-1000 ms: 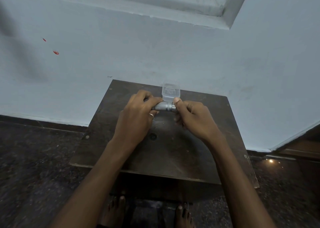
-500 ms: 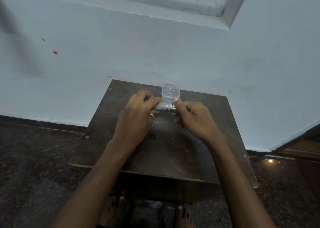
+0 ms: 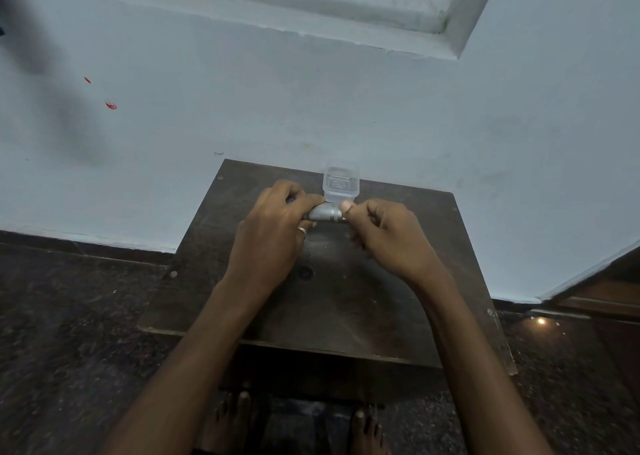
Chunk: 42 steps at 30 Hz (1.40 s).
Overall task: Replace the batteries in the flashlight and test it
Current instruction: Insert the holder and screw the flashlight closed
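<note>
Cannot see most of the flashlight: only a short knurled piece in view between the left hand and the right hand. Cannot see its left end under the curled fingers, nor its right end behind the thumb. Impossible to tell whether a cap sits there. Cannot read the marking inside the clear box, too small. Cannot see parts of the counter under the forearms. Cannot see whole feet, cut by the bottom edge.
</note>
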### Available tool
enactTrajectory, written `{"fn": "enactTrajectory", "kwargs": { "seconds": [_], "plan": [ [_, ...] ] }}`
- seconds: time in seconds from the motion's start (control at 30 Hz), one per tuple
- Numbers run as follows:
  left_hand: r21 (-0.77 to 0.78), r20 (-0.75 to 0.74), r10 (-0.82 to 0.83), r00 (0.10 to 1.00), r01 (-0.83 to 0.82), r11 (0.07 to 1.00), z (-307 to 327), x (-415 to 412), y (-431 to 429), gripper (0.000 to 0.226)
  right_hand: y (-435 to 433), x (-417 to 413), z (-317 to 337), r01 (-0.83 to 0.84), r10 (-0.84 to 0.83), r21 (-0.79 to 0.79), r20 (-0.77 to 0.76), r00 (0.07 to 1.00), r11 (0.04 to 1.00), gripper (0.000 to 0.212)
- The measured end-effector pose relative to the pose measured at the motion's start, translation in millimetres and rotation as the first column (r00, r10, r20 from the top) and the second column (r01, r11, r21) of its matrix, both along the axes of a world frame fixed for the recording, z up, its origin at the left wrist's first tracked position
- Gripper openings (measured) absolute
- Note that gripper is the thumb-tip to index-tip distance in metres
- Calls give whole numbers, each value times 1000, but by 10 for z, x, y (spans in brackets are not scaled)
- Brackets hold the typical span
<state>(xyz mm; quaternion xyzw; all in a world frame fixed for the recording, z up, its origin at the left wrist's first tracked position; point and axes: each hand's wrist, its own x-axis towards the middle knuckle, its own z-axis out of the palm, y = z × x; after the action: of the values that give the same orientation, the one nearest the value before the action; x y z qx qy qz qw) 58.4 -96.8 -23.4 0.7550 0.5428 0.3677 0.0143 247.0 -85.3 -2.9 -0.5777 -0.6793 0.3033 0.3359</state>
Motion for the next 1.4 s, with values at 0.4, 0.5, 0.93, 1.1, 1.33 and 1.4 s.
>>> {"fn": "enactTrajectory", "kwargs": {
  "seconds": [0.4,0.5,0.93,1.1,1.33,1.4],
  "plan": [
    [5,-7,5,1000,-5,1000,3,-6,4,41,26,46,0,-114,101,-46,-226,969,992,16],
    [0,-2,1,1000,-1,1000,-2,-9,5,41,27,44,-17,-61,58,-21,-115,992,998,13],
    [9,-5,1,1000,-1,1000,6,3,4,41,8,24,7,-67,58,-45,-178,982,997,18],
    [10,-6,-8,1000,8,1000,16,11,-14,40,14,0,-21,-15,15,2,-18,1000,1000,35],
    [23,-23,-6,1000,6,1000,37,38,-23,40,-21,-32,12,34,-38,-89,-46,998,995,62],
    [16,-18,3,1000,-2,1000,35,30,-23,40,-21,-18,9,31,-33,-49,-40,999,998,46]
  ]
}}
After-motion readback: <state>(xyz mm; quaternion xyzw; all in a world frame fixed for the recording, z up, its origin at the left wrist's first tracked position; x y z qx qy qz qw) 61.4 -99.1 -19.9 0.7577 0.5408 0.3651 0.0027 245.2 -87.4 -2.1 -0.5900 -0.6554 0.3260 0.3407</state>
